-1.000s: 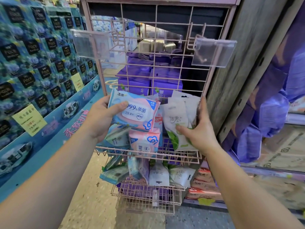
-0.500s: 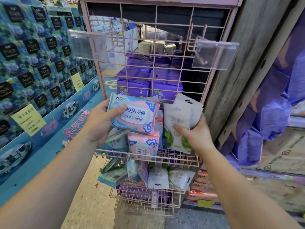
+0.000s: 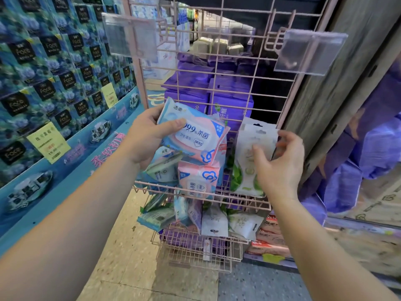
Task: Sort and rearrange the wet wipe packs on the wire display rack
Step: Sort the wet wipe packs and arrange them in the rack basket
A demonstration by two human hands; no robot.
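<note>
A pink wire display rack (image 3: 230, 55) stands in front of me with two baskets of wet wipe packs. My left hand (image 3: 145, 137) grips a blue-and-pink pack (image 3: 195, 135) printed "99.9%", held above the upper basket (image 3: 238, 199). A smaller pink pack (image 3: 198, 181) stands upright below it. My right hand (image 3: 280, 164) holds a bunch of white packs with green leaves (image 3: 249, 161) upright at the basket's right side, fingers spread around them. The lower basket (image 3: 195, 250) holds several mixed packs.
A wall of blue tissue boxes (image 3: 54, 68) with yellow price tags fills the left. Two clear plastic label holders (image 3: 310, 53) stick out from the rack's top. Purple packs are stacked behind the wire. A grey wooden post (image 3: 347, 72) and purple bagged goods stand right.
My right hand has lifted the white packs slightly and loosened its fingers around them. The left hand keeps the blue-and-pink pack in nearly the same place.
</note>
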